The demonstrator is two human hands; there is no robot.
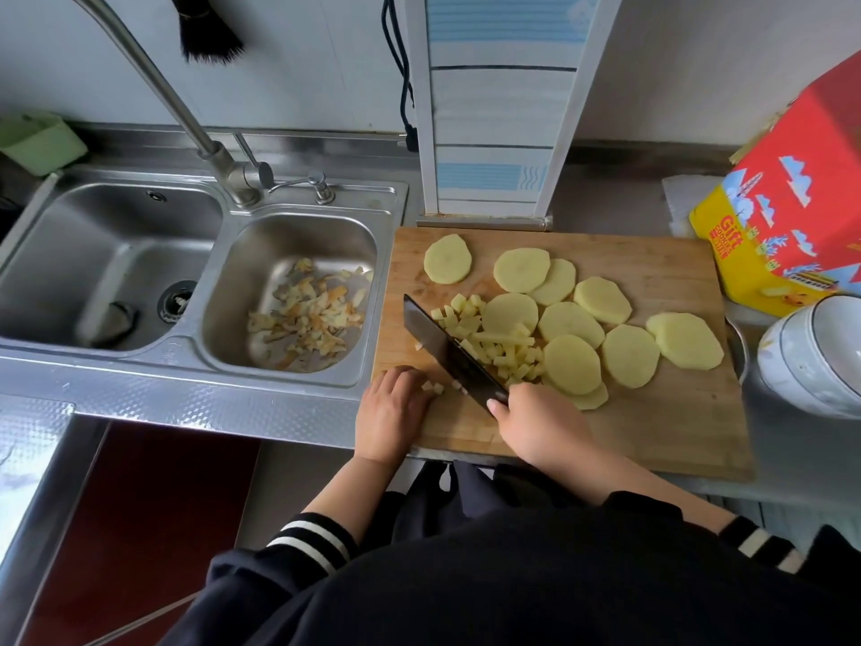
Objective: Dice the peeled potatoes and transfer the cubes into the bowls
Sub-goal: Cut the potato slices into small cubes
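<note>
A wooden cutting board (652,412) carries several round potato slices (570,363) and a heap of potato cubes (508,354). My right hand (540,424) grips the handle of a dark cleaver (447,354), whose blade lies slanted beside the cube heap. My left hand (393,412) rests on the board's near left corner with curled fingers over a few small cubes (433,388). White stacked bowls (815,356) stand to the right of the board, partly cut off by the frame edge.
A double steel sink (140,254) lies left of the board, its small basin holding potato peels (307,314). A tap (195,128) rises behind it. A red and yellow gift box (792,216) stands at the back right. A metal rim (741,347) shows under the bowls.
</note>
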